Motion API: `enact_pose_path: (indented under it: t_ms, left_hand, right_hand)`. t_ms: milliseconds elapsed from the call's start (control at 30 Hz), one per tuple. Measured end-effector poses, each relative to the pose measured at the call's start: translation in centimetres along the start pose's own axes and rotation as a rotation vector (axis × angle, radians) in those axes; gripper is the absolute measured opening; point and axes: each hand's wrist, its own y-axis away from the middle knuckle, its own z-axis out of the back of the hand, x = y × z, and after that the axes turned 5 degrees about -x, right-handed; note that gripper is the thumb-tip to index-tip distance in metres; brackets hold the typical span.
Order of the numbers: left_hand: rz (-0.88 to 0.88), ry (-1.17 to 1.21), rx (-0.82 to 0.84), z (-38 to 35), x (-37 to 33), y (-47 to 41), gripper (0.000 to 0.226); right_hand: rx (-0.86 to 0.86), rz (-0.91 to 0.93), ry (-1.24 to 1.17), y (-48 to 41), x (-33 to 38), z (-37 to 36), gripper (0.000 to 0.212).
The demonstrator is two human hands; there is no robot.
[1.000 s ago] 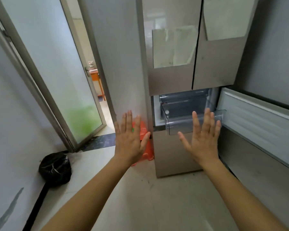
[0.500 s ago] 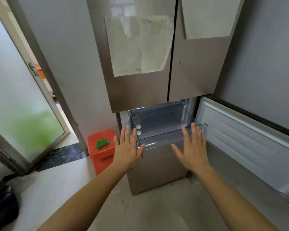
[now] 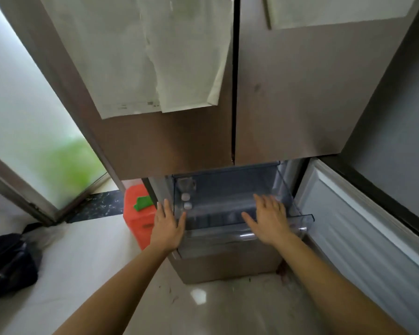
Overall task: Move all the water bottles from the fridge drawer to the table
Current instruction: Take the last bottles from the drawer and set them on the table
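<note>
The left hand (image 3: 168, 227), released with fingers straight, is at the front left corner of the clear fridge drawer (image 3: 215, 244). The right hand (image 3: 269, 220), also released, reaches over its front rim. Water bottles (image 3: 186, 201), white caps showing, lie at the drawer's left end.

Both hands have come forward to the fridge drawer (image 3: 305, 217). The left hand (image 3: 167, 226) is now at its left front corner and the right hand (image 3: 269, 221) over its front rim, fingers straight.
</note>
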Motion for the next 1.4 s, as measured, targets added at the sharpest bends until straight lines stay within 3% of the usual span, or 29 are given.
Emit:
enact_pose_path:
  t_ms: [200, 367, 533, 700, 800, 1000, 1167, 1233, 1400]
  left_hand:
    - [0.150, 0.104, 0.006, -2.3, -0.8, -2.3, 0.079]
    - [0.157, 0.118, 0.089, -2.8, -0.6, -4.3, 0.072]
    - [0.196, 0.183, 0.106, -2.7, 0.1, -4.5, 0.061]
    - [0.171, 0.220, 0.096, -2.8, 0.8, -4.1, 0.058]
    - [0.177, 0.255, 0.099, -2.6, 0.8, -4.2, 0.058]
    - [0.148, 0.300, 0.159, -2.3, 0.9, -4.6, 0.058]
    - [-0.162, -0.238, 0.057, -2.7, -0.6, -6.6, 0.064]
    - [-0.266, -0.336, 0.074, -3.6, -1.6, -7.8, 0.064]
    - [-0.153, -0.320, 0.225, -7.5, -3.4, -11.0, 0.073]
  right_hand:
    - [0.246, 0.095, -0.165, -7.3, 0.7, -1.5, 0.078]
    - [0.370, 0.075, -0.315, -11.1, 3.7, -4.0, 0.078]
    - [0.460, -0.099, -0.628, -14.3, 9.1, -8.1, 0.068]
    - [0.649, -0.392, -1.083, -15.6, 14.8, -10.9, 0.025]
    - [0.668, -0.497, -1.264, -16.0, 16.1, -12.4, 0.021]
    - [0.513, -0.518, -1.203, -15.8, 13.1, -11.8, 0.032]
    - [0.446, -0.571, -1.264, -14.2, 6.6, -9.9, 0.023]
    - [0.438, -0.588, -1.209, -13.2, 3.7, -9.3, 0.022]
    - [0.421, -0.707, -0.998, -11.8, -1.8, -8.8, 0.027]
